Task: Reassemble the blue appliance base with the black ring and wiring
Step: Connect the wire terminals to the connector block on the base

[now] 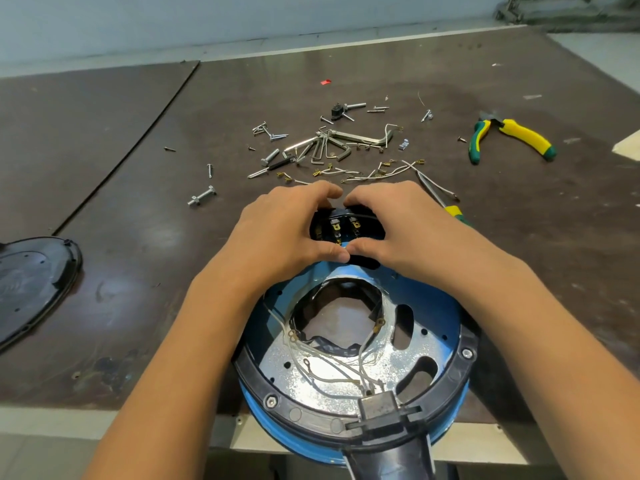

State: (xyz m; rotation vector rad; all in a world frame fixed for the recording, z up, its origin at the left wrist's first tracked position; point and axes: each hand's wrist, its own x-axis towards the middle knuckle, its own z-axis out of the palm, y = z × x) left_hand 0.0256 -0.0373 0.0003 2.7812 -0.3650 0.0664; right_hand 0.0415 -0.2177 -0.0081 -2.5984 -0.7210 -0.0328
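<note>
- Base with ring: stiff, likely heavy; hold by its rim.
- Left hand, right hand grip switch block at base's far edge; wires look fragile.

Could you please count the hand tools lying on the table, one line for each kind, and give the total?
Pliers, yellow and green handles: 1
Screwdriver, partly hidden behind the right hand: 1
Bunch of hex keys: 1
Total: 3
</note>
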